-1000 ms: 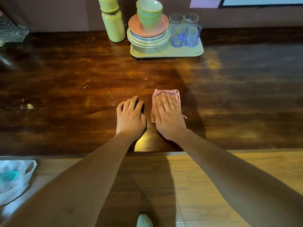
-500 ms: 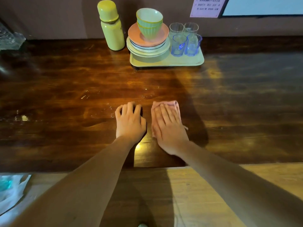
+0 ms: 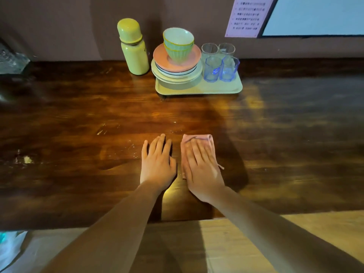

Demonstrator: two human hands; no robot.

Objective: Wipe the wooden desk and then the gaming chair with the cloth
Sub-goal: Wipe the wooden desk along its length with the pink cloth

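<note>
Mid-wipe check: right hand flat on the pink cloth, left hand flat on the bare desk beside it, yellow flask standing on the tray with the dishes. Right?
Not quite. The head view shows the yellow flask on the wooden desk itself, just left of the tray, not on it. The rest holds: right hand on the pink cloth, left hand on bare wood.

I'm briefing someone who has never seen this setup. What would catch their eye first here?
Two hands lie flat side by side near the front of the dark wooden desk: the right hand presses a pink cloth, the left hand rests on bare wood. At the back wall, a pale tray carries stacked plates, bowls and glasses, with a yellow-green flask standing just left of it.
</note>
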